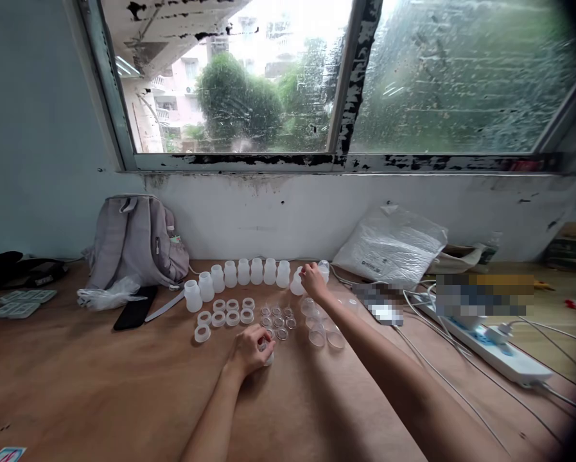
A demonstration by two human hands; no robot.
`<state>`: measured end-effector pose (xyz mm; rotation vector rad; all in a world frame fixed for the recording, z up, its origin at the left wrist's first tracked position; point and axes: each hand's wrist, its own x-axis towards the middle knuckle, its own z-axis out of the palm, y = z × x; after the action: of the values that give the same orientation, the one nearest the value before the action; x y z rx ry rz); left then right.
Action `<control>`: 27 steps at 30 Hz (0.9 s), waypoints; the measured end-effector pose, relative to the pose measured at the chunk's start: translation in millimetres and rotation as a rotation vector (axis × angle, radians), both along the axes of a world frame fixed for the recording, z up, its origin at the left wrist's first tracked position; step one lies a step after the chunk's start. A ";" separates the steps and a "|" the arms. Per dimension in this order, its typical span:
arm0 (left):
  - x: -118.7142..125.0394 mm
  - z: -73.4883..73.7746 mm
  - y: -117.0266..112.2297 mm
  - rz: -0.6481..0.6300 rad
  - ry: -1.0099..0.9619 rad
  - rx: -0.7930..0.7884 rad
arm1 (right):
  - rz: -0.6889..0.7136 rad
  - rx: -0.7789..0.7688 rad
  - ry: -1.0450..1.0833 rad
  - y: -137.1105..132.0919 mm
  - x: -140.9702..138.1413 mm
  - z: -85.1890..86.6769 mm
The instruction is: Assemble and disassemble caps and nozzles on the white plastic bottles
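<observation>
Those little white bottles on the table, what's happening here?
At a wooden table, a person's left hand holds a small, mostly hidden pale piece. The right hand is at the right end of a curved row of white bottles; whether it grips one is unclear. White rings, small clear round pieces and larger clear cup-like pieces sit in groups nearby.

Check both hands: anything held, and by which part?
Left hand: holds a translucent piece around its upper part. Right hand: near the right end of the bottles; hold can't be told.

The desk's (99,385) near-left area leaves room to pass; bottles (256,273) bar the far edge's middle, and a power strip (523,368) obstructs the right side.
</observation>
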<state>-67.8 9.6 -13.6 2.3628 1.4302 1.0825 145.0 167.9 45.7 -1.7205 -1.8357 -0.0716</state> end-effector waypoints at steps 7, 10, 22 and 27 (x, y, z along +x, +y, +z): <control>0.7 -5.0 3.1 0.047 0.066 -0.063 | -0.030 -0.018 -0.038 18.2 -5.7 -4.3; 0.2 -4.0 3.1 0.072 0.082 -0.071 | -0.017 0.001 -0.041 20.9 -7.8 -5.3; -12.4 8.6 1.8 -0.041 -0.039 -0.260 | 0.287 0.300 0.256 -49.9 -32.6 -6.5; -11.3 5.9 4.1 -0.103 -0.147 -0.254 | 0.463 0.175 0.332 -133.8 -43.5 -42.0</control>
<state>-79.1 13.8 -7.7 2.1093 1.2945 0.9633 101.6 34.1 3.7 -1.0816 -1.8610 0.2221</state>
